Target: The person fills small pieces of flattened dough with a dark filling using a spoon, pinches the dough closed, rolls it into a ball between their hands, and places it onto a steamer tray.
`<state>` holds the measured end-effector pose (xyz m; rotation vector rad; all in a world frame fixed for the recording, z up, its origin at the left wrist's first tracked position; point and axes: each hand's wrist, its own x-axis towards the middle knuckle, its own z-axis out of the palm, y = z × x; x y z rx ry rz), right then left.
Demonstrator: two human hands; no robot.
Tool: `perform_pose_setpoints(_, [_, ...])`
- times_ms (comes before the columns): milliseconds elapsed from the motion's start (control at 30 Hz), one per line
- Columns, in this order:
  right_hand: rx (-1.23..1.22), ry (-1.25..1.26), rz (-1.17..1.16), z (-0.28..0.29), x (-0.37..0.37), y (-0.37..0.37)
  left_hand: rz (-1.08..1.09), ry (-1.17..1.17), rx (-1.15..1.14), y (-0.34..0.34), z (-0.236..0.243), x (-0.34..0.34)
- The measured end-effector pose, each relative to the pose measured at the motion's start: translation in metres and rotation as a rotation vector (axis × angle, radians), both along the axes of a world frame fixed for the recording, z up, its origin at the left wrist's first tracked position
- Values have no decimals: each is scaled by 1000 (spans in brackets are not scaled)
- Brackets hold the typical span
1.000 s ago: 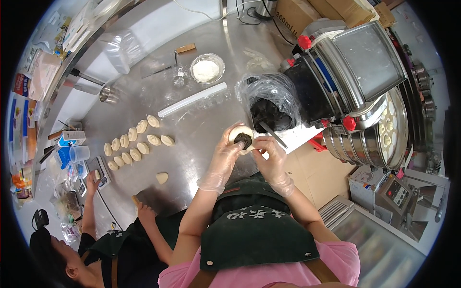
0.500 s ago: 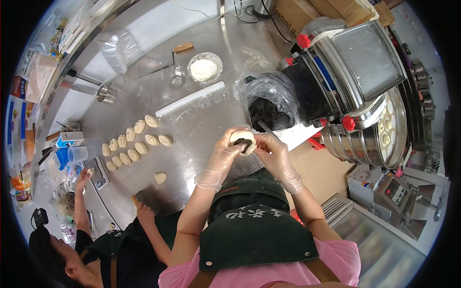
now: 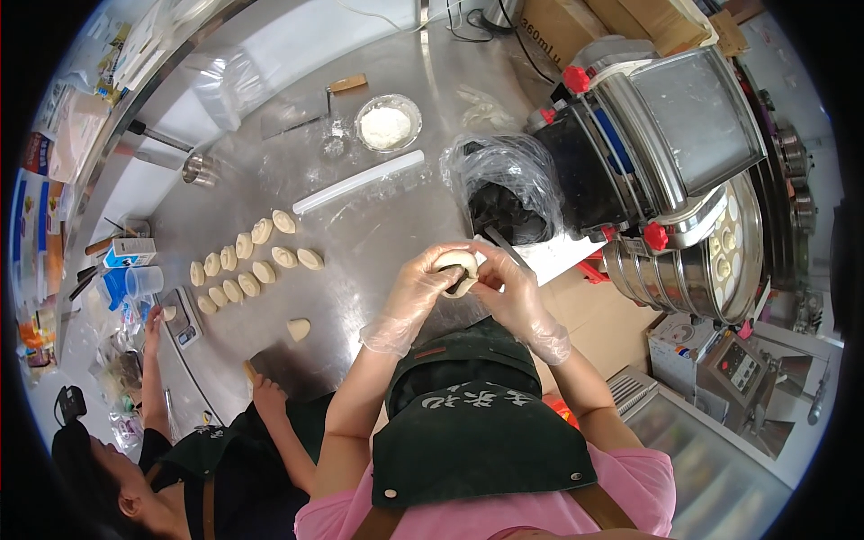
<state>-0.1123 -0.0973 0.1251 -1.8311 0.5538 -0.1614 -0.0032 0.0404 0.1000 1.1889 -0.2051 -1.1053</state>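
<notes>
Between my gloved hands, in front of the dark green apron, is a round dough wrapper (image 3: 456, 260) with dark filling (image 3: 453, 278) showing in its middle. My left hand (image 3: 416, 286) cups it from the left, thumb pressed onto the filling. The fingers of my right hand (image 3: 509, 290) are closed on the wrapper's right edge, pinching the rim. Both hands wear clear plastic gloves. Just beyond them stands a plastic-lined container of dark filling (image 3: 504, 212), with a metal utensil handle sticking out toward me.
Rows of dough pieces (image 3: 262, 231) and one apart (image 3: 298, 329) lie on the steel table. Beyond are a white rolling pin (image 3: 360, 181) and a flour bowl (image 3: 387, 126). A roller machine (image 3: 661, 126) and stacked steamers (image 3: 679, 261) stand right. A co-worker (image 3: 225, 477) works at left beside a scale (image 3: 183, 324).
My fingers have shifted slightly around the wrapper, and its rim folds a little further over the filling. The co-worker's far hand has moved slightly with a small dough piece near the scale.
</notes>
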Motion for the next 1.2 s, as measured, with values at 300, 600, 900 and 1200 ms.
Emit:
perform_pose_setpoints(300, [-469,-246,139,-20,-3,2,-9,88,-87,9,2,5])
perform_pose_setpoints(600, [-150,-159,48,-20,2,4,-177,-462,58,6,9,5])
perform_pose_setpoints(900, [-324,-283,-45,-29,-1,21,439,372,-192,-12,-5,-23])
perform_pose_setpoints(1200, [-149,-94,-16,-18,3,12,139,-12,-10,-8,8,-7])
